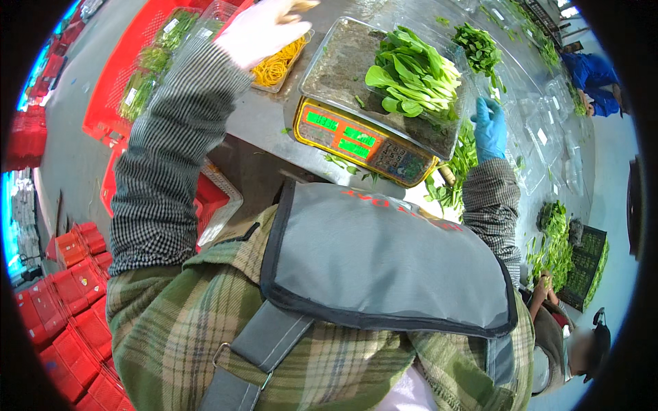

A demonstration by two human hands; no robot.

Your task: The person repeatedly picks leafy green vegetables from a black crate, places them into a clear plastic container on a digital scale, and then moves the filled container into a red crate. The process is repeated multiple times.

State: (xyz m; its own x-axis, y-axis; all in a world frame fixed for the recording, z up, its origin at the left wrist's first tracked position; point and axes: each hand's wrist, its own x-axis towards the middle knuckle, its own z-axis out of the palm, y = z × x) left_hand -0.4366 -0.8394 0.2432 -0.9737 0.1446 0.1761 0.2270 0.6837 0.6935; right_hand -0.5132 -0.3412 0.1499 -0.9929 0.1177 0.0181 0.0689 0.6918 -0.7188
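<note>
My left hand [264, 32], in a pale, overexposed glove, reaches over a clear tray of yellow rubber bands [277, 64]. Its thumb stands apart from the fingers, and I see nothing held between them. A digital scale [354, 141] with lit green displays sits before me. On its worn metal pan [339, 64] lies a pile of leafy greens with pale stems [414, 74], apparently in clear plastic. My right hand [489, 131], in a blue glove, is just right of the pan with fingers apart and nothing visible in it. Loose greens [465, 154] lie beside that hand.
At the left, a red plastic crate [110, 92] holds clear boxes of packed greens [139, 95]. Clear plastic boxes [540, 136] and a dark leafy bunch [478, 49] are on the metal table. Two people [591, 85] [552, 334] are at the right. Red crates [67, 303] stand lower left.
</note>
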